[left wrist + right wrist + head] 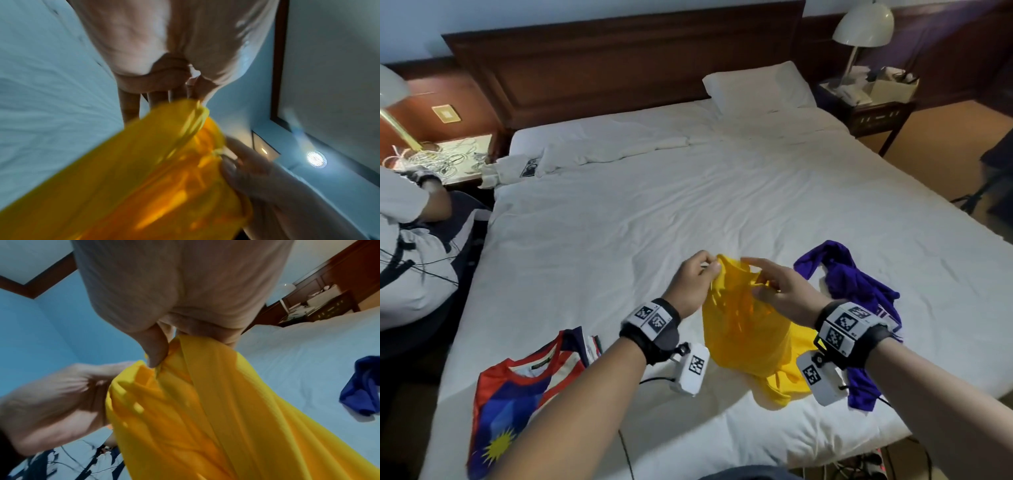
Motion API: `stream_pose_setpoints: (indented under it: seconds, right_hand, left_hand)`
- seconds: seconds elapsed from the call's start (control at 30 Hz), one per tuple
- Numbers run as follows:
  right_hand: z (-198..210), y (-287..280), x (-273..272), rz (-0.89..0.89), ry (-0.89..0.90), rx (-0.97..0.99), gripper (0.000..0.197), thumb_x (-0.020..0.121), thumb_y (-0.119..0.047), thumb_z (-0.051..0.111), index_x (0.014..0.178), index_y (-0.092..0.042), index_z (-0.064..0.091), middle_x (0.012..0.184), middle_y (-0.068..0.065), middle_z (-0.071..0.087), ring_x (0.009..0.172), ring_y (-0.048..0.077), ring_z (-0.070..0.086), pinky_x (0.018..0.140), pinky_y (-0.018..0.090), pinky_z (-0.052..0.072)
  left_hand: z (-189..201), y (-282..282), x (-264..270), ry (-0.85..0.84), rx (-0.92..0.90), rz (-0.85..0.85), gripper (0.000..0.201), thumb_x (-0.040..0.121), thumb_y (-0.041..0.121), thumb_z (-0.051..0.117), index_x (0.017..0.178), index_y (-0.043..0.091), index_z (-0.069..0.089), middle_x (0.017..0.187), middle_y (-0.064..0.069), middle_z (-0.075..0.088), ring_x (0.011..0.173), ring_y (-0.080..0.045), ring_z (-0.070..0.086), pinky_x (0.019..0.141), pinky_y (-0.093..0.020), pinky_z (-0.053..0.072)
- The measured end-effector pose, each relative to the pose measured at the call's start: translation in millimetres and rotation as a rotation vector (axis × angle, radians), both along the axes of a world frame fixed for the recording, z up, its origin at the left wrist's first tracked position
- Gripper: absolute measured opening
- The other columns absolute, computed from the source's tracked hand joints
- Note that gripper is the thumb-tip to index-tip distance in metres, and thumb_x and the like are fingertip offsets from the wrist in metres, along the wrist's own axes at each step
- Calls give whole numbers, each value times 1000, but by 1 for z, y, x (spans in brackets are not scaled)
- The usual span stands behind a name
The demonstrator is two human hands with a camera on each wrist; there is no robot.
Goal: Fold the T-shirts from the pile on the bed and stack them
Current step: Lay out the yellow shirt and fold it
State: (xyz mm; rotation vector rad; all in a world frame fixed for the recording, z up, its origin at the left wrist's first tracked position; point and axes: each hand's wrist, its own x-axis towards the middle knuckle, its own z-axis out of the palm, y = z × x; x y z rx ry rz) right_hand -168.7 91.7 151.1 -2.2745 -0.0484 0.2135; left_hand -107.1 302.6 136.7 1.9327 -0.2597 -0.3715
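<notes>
The yellow T-shirt (748, 329) was thin, smooth cloth with a slight sheen (light showed through its folds). The purple T-shirt (859, 284) looked a similar soft fabric. The bed sheet (654, 212) was matt white cloth, creased. The headboard (619, 65) was dark polished wood; the lampshade (864, 25) glossy white.
</notes>
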Motion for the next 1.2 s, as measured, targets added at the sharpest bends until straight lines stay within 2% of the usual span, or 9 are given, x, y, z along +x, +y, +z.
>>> stream_pose_setpoints:
  seconds: [0.2,0.33,0.43,0.53,0.63,0.83,0.97,1.1,1.2]
  right_hand:
    - [1,26,6,29,-83,-50,13,99,-11,61,104,-20,69,80,-20,59,70,-10,54,63,10,39]
    - [-5,26,11,-11,-32,-125,14,101,-12,59,100,-20,69,88,-14,62,79,1,56,64,5,37]
    - [-14,19,14,-56,-16,-162,14,101,-9,57,103,-13,70,99,-2,64,88,17,57,66,11,38]
    - [-26,10,15,-52,5,-220,15,101,-7,56,101,-12,70,101,1,63,87,21,57,67,23,38]
    - [-39,3,18,-33,41,-286,17,100,-6,56,104,-8,72,104,3,63,92,24,59,75,25,36]
    - [-61,-19,28,-214,147,-387,35,100,-13,58,135,-11,62,123,13,65,111,35,61,88,34,47]
    - [-72,-56,39,-303,319,-588,16,95,-7,57,99,-2,72,104,19,67,89,38,65,83,43,57]
    - [-69,-89,75,-628,264,-412,15,94,-6,53,105,-2,63,109,25,65,95,40,64,67,36,49]
    - [-52,-101,126,-895,107,-135,26,103,-18,48,119,0,58,115,25,62,96,38,59,68,32,39]
  left_hand:
    - [11,2,-3,62,-76,-181,19,105,30,50,97,16,60,83,4,59,79,-12,54,78,-33,45]
    - [4,28,6,71,79,-315,18,93,6,59,105,18,66,91,1,66,87,-16,60,80,-35,50]
    - [-9,47,15,-16,402,-290,15,88,0,58,90,5,72,89,-12,68,87,-29,64,72,-35,52]
    - [-31,68,25,-22,613,-238,27,89,3,58,64,11,64,68,-9,59,69,-30,57,57,-26,41]
    - [-47,76,30,-16,712,-202,22,91,3,49,81,15,65,84,-13,65,74,-29,59,67,-34,51]
    - [-79,70,50,234,275,164,27,88,-3,43,90,4,68,87,-24,71,70,-38,73,60,-45,64]
    - [-104,80,76,318,368,314,17,88,9,59,91,3,75,89,-19,76,75,-32,75,66,-41,64]
    - [-107,78,113,386,232,590,27,100,3,49,121,-8,63,109,-23,71,87,-33,74,69,-43,65]
    - [-80,66,152,437,-127,726,21,96,-4,54,112,-2,68,110,-27,71,83,-39,73,62,-45,64]
